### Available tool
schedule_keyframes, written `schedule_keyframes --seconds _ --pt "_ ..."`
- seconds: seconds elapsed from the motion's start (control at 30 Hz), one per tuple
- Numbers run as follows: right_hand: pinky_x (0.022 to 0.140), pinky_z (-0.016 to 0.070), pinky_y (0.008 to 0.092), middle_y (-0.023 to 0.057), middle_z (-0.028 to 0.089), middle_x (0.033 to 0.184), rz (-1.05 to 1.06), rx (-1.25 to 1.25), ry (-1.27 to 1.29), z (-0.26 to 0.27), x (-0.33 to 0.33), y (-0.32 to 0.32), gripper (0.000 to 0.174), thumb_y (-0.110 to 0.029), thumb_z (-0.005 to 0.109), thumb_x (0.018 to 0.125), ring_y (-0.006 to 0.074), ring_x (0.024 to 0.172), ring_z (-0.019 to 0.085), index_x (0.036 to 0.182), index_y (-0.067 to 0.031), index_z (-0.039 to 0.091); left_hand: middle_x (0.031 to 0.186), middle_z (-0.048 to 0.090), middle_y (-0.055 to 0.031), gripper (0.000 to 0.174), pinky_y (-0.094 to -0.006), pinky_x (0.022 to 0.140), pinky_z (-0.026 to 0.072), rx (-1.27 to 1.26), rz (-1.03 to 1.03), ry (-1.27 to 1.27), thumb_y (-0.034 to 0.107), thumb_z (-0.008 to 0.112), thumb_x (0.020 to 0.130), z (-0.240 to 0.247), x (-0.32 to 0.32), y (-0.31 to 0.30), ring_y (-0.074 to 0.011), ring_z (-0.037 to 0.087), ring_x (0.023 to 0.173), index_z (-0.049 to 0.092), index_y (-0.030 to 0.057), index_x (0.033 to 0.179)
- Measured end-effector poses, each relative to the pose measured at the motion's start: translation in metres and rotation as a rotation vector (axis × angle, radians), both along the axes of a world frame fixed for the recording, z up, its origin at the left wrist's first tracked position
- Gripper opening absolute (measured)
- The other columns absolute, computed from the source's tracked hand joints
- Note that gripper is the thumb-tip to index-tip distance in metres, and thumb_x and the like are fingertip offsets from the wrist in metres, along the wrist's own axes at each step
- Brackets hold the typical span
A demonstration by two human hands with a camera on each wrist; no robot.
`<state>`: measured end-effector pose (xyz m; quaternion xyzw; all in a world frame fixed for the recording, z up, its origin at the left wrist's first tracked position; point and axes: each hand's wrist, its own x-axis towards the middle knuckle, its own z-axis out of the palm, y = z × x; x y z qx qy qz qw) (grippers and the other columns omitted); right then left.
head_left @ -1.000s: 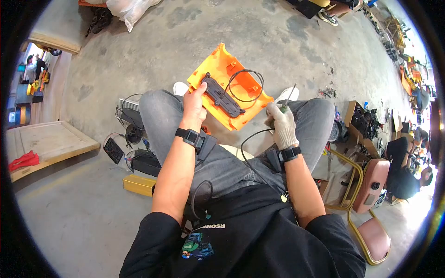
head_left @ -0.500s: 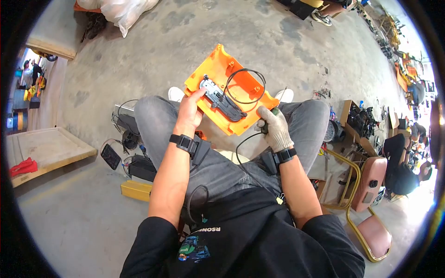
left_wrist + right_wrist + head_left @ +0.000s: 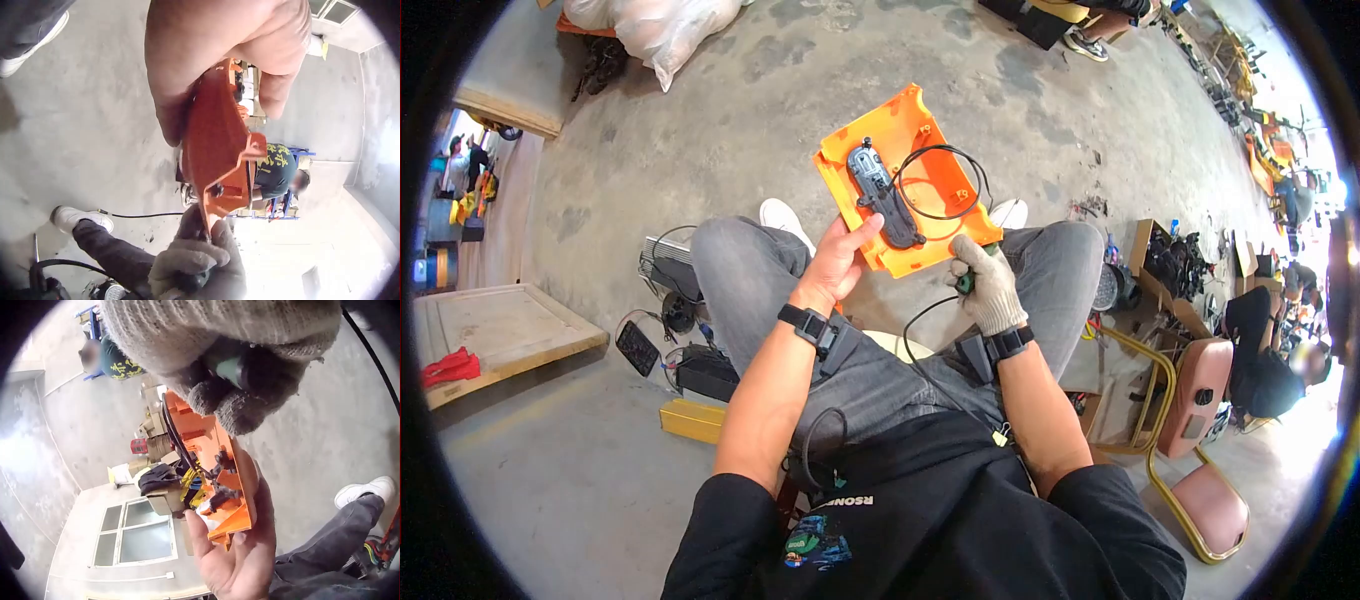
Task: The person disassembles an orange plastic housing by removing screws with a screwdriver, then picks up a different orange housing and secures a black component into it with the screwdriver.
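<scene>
An orange plastic shell (image 3: 845,140), hollow side up, is held above the lap. A long dark plastic part (image 3: 884,194) lies inside it, and a loop of thin black cable (image 3: 975,165) rises over that. My bare left hand (image 3: 837,262) grips the near left edge, its thumb at the dark part's lower end and the fingers underneath. The gloved right hand (image 3: 992,285) has its thumb at the near right corner. Curled in that same hand is a green-and-black tool handle (image 3: 230,367), with a black cord (image 3: 910,325) running from it toward the lap; its shaft is hidden in the head view.
On the floor to the left are a yellow box (image 3: 692,421), electronics with wires (image 3: 638,347) and a wooden panel (image 3: 510,330). A pink chair with a gold frame (image 3: 1197,400) and a carton of black parts (image 3: 1175,260) stand to the right. Other people are farther off.
The right hand has come in from the side to the shell's right corner, still holding the tool. The shell has turned, and the left hand has shifted down its near edge.
</scene>
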<state>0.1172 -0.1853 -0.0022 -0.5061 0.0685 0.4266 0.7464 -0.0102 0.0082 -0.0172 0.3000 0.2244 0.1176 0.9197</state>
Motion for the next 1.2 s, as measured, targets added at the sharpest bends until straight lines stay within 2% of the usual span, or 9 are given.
schedule_keyframes --seconds 0.13,0.2,0.3,0.6,0.73,0.9,1.0,1.17,1.2 --pt "0.055 0.0550 0.0276 -0.0016 0.062 0.087 0.025 -0.010 0.016 -0.001 0.000 -0.001 0.027 -0.015 0.073 0.093 0.0074 0.060 0.058 0.114 -0.0078 0.059 0.128 0.065 -0.0059 0.041 -0.0374 0.102 0.0523 0.004 0.080 0.048 0.012 0.069 0.097 0.004 0.007 -0.005 -0.0200 0.064 0.117 0.056 0.0043 0.135" --pt "0.056 0.0522 0.0280 -0.0008 0.060 0.087 0.110 -0.034 -0.033 -0.001 0.000 -0.001 0.023 -0.015 0.072 0.094 0.0078 0.060 0.053 0.112 -0.0079 0.059 0.127 0.065 -0.0100 0.037 -0.0402 0.099 0.0569 -0.049 0.113 0.068 0.006 0.065 0.097 0.008 0.009 -0.004 -0.0236 0.067 0.113 0.056 0.0020 0.133" --pt "0.055 0.0507 0.0276 -0.0007 0.060 0.086 0.162 -0.089 -0.067 0.007 -0.002 0.000 0.024 -0.019 0.073 0.094 0.0076 0.060 0.053 0.110 -0.0061 0.060 0.126 0.066 -0.0123 0.036 -0.0432 0.098 0.0583 -0.053 0.121 0.019 0.001 0.062 0.096 0.003 0.006 0.000 -0.0266 0.068 0.111 0.056 -0.0002 0.132" --pt "0.053 0.0440 0.0222 0.0024 0.065 0.083 0.314 -0.300 -0.259 0.031 -0.002 -0.007 0.032 -0.034 0.067 0.097 0.0072 0.058 0.052 0.103 -0.0030 0.064 0.122 0.068 -0.0123 0.036 -0.0425 0.095 0.0593 0.012 0.158 0.038 -0.001 0.061 0.094 -0.004 0.004 0.004 -0.0264 0.070 0.107 0.057 -0.0011 0.130" --pt "0.050 0.0403 0.0211 0.0009 0.064 0.078 0.194 -0.363 -0.222 0.032 0.004 -0.017 0.038 -0.041 0.060 0.101 0.0066 0.055 0.051 0.103 -0.0033 0.066 0.122 0.067 -0.0092 0.038 -0.0389 0.096 0.0564 0.026 0.167 0.097 -0.003 0.060 0.093 -0.011 0.002 0.009 -0.0232 0.067 0.109 0.056 0.0008 0.130" --pt "0.051 0.0400 0.0219 -0.0022 0.060 0.076 -0.009 -0.288 -0.354 0.049 0.017 -0.019 0.033 -0.037 0.060 0.100 0.0053 0.055 0.050 0.103 -0.0050 0.069 0.121 0.067 -0.0079 0.039 -0.0381 0.095 0.0563 0.046 0.176 0.136 -0.004 0.060 0.091 -0.011 0.002 0.012 -0.0217 0.067 0.108 0.056 0.0015 0.130" --pt "0.056 0.0423 0.0216 0.0006 0.065 0.083 0.106 -0.533 -0.553 0.064 0.032 -0.017 0.035 -0.030 0.064 0.097 0.0048 0.063 0.055 0.118 -0.0016 0.069 0.121 0.067 -0.0082 0.039 -0.0380 0.094 0.0571 0.052 0.111 0.124 -0.003 0.060 0.091 -0.006 0.003 0.011 -0.0221 0.068 0.107 0.056 0.0018 0.130" --pt "0.062 0.0471 0.0228 0.0019 0.065 0.086 0.127 -0.539 -0.633 0.056 0.046 -0.002 0.039 -0.027 0.065 0.095 0.0077 0.071 0.060 0.122 0.0001 0.068 0.118 0.068 -0.0091 0.037 -0.0402 0.091 0.0605 0.083 0.056 0.115 0.001 0.062 0.094 -0.006 0.004 0.007 -0.0233 0.070 0.104 0.057 0.0018 0.130" --pt "0.063 0.0478 0.0230 0.0017 0.064 0.086 0.225 -0.557 -0.611 0.053 0.049 -0.001 0.039 -0.028 0.065 0.095 0.0081 0.071 0.060 0.123 -0.0007 0.068 0.118 0.068 -0.0089 0.037 -0.0399 0.091 0.0603 0.090 0.050 0.110 0.001 0.063 0.094 -0.006 0.005 0.006 -0.0230 0.070 0.104 0.057 0.0019 0.130"
